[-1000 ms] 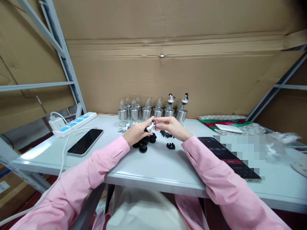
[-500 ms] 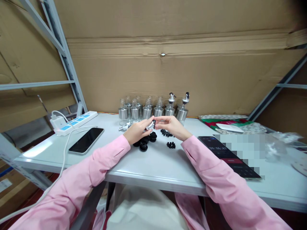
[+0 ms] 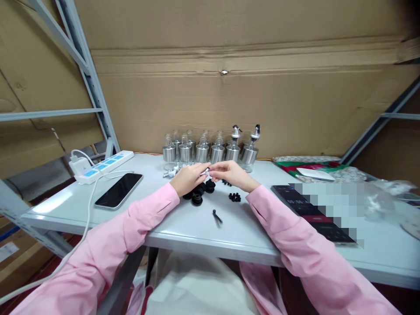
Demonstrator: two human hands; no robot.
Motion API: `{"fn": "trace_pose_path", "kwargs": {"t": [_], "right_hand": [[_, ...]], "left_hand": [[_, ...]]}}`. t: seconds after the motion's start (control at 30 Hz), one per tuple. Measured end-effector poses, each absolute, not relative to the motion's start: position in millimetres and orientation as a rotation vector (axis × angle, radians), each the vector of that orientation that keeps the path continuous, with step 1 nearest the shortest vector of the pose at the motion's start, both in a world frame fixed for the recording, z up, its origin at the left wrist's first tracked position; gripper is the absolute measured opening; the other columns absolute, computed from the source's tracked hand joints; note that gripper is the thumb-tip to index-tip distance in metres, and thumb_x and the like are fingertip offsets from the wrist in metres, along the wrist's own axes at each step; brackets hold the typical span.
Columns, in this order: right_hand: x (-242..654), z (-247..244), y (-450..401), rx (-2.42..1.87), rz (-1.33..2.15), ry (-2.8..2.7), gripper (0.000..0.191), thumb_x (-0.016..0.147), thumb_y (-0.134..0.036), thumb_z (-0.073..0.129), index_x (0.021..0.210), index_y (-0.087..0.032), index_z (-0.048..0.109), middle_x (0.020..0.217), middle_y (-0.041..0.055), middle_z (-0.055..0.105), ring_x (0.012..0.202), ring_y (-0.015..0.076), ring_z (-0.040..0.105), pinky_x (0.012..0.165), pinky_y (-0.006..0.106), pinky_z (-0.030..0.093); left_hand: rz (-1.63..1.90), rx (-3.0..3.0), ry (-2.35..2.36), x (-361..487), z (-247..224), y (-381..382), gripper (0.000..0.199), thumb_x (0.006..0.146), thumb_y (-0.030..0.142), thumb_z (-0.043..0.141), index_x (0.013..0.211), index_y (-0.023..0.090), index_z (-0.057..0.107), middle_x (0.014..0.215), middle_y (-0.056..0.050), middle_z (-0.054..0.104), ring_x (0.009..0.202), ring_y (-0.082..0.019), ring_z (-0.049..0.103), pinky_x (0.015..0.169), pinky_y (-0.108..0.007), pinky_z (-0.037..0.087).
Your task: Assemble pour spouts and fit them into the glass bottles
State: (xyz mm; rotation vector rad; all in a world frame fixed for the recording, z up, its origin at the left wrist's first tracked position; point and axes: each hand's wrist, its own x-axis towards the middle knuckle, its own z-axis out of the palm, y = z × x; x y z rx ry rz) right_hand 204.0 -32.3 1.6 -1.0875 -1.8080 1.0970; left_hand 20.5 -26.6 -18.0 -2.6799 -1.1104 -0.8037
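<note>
Over the middle of the table, my left hand (image 3: pixel 188 178) is closed on a silver pourer spout (image 3: pixel 204 172), mostly covered by the fingers. Thumb and fingertips of my right hand (image 3: pixel 231 173) pinch the spout's right end. A small black lever-like piece (image 3: pixel 216 217), slightly blurred, is on the table below my hands. Black rubber stoppers (image 3: pixel 197 199) are heaped under my left hand, and small black parts (image 3: pixel 234 197) sit below my right hand. More silver spouts (image 3: pixel 170 172) lie just left of my left hand.
Glass bottles with steel sleeves (image 3: pixel 201 153) stand in rows at the back; two carry pourers (image 3: pixel 255 132). At left are a phone (image 3: pixel 119 191), a power strip (image 3: pixel 106 167) and a white cable. A phone with a timer (image 3: pixel 305 210) and plastic bags (image 3: pixel 382 199) are at right.
The black lever-like piece has come away from my hands and dropped to the table in front of me. My right fingertips have shifted slightly and remain at the spout.
</note>
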Motion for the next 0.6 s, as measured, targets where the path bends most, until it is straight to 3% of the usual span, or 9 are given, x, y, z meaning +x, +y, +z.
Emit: {"fn": "trace_pose_path", "kwargs": {"t": [0.13,0.4,0.6], "right_hand": [[212,9,-38,-1.160,1.056,-2.058,0.026,0.066,-0.037,0.068,0.068,-0.013,0.061,0.046,-0.0054,0.050,0.042,0.0043,0.042,0.045,0.019,0.034],[202,16,-61,-1.269,1.535,-2.612,0.037,0.056,-0.038,0.076,0.079,-0.014,0.061,0.054,-0.0057,0.057,0.036,0.0042,0.048,0.033,0.015,0.029],[192,5,-62,-1.271,1.600,-2.611,0.022,0.060,-0.029,0.072,0.073,-0.012,0.064,0.046,-0.0076,0.054,0.033,0.0032,0.045,0.033,0.015,0.032]], "left_hand": [[-0.853,-2.625,-1.170,20,-16,-28,0.035,0.087,0.024,0.046,0.122,0.019,0.051,0.113,-0.005,0.063,0.096,-0.020,0.063,0.079,-0.029,0.050],[-0.913,-2.621,-1.147,20,-15,-30,0.033,0.088,0.024,0.044,0.120,0.019,0.052,0.113,-0.004,0.063,0.097,-0.020,0.063,0.080,-0.028,0.049],[-0.993,-2.615,-1.123,21,-13,-32,0.036,0.087,0.025,0.045,0.122,0.017,0.047,0.108,-0.007,0.061,0.090,-0.018,0.063,0.076,-0.026,0.048]]}}
